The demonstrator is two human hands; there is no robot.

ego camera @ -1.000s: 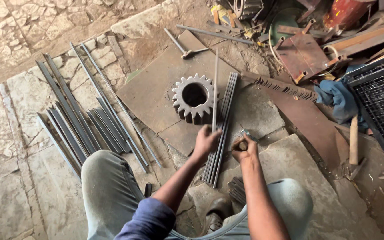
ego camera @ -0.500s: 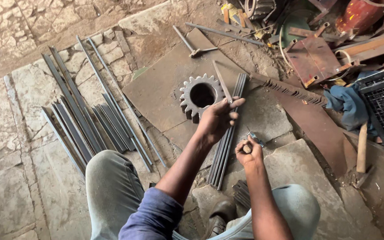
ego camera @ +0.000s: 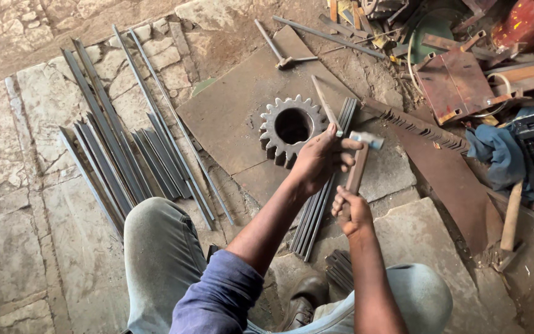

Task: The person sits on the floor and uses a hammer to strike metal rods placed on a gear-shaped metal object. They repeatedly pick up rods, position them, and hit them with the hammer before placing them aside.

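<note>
— Where a second ago we steadied the rod bundle (ego camera: 316, 210) on the steel plate (ego camera: 230, 117), what changes?

— Our left hand (ego camera: 317, 162) lifts one rod (ego camera: 325, 110) beside the gear (ego camera: 292, 128); our right hand (ego camera: 352, 211) now grips the raised hammer (ego camera: 360, 162).

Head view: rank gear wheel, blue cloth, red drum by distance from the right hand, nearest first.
From the right hand, which grips a hammer:
1. Gear wheel, just up and left of it on the rusty plate.
2. Blue cloth, off to the right by the black mesh.
3. Red drum, far top right corner.
</note>
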